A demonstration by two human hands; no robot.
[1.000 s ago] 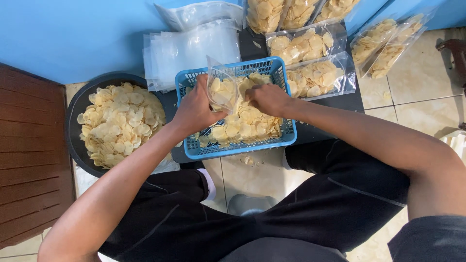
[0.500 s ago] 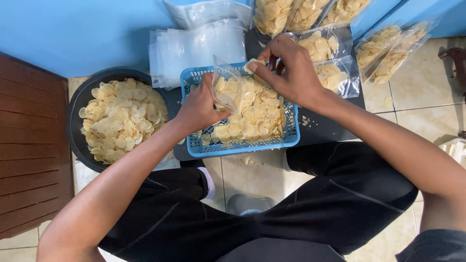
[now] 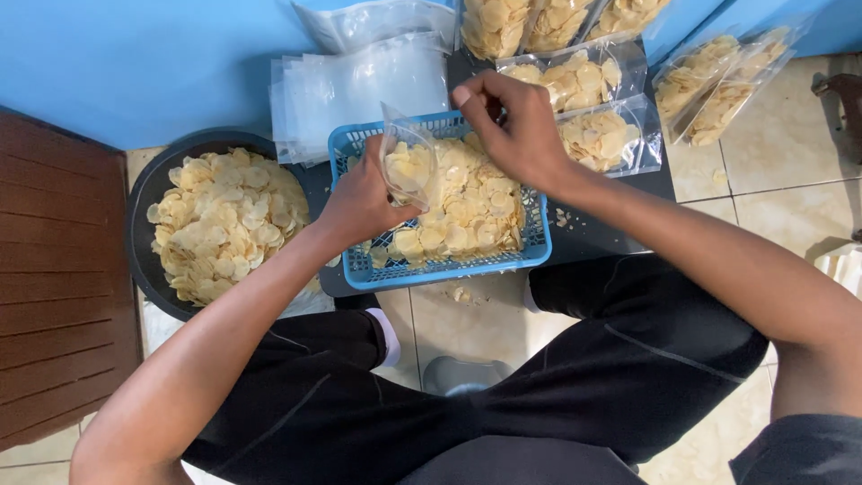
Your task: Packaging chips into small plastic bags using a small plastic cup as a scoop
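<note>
Pale floor tiles (image 3: 790, 153) and a bright blue wall (image 3: 135, 63) frame what I see from the head camera, with a dark wooden panel (image 3: 54, 287) at the left edge. I am sitting in black trousers (image 3: 539, 386) over a low dark board (image 3: 602, 233) that carries a blue plastic basket (image 3: 449, 269) heaped with pale round chips (image 3: 467, 211).

My left hand (image 3: 359, 202) grips a small clear bag (image 3: 406, 166) by its lower side and holds it upright over the basket's left half; the bag's mouth gapes open at the top and some chips already sit inside. My right hand (image 3: 512, 126) hovers above the basket's far rim, just right of the bag, fingers bunched and curled inward; I cannot tell whether they pinch any chips.

Left of the basket stands a round black tub (image 3: 148, 193) full of the same chips, touching the board's edge. Behind the basket lies a stack of empty clear bags (image 3: 359, 85). Filled bags of chips (image 3: 593, 135) lie to the right behind the basket, and more lean against the wall farther right (image 3: 718, 85). A few crumbs (image 3: 566, 218) dot the board beside the basket.
</note>
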